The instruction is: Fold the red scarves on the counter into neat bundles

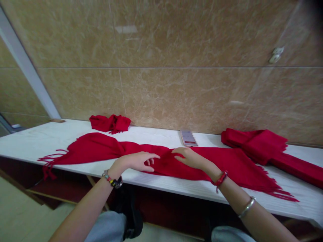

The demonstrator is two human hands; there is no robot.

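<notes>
A red scarf (101, 148) with fringed ends lies stretched lengthwise along the front of a white table, gathered narrower in its middle. Over that middle, my left hand (141, 161) hovers or rests lightly, fingers apart and pointing right. My right hand (189, 158) is on the scarf's centre just beside it, palm down with fingers loosely extended to the left. Neither hand grips the cloth. The left fringe hangs over the table's front edge, while the right fringe spreads on the tabletop.
Behind the scarf sits a bundled red scarf (109, 123) at the left. A phone (188, 138) lies near the wall. More folded red scarves (254, 141) are piled at the right. The white table (156, 132) backs onto a tiled wall, with brown shelves (63, 190) below.
</notes>
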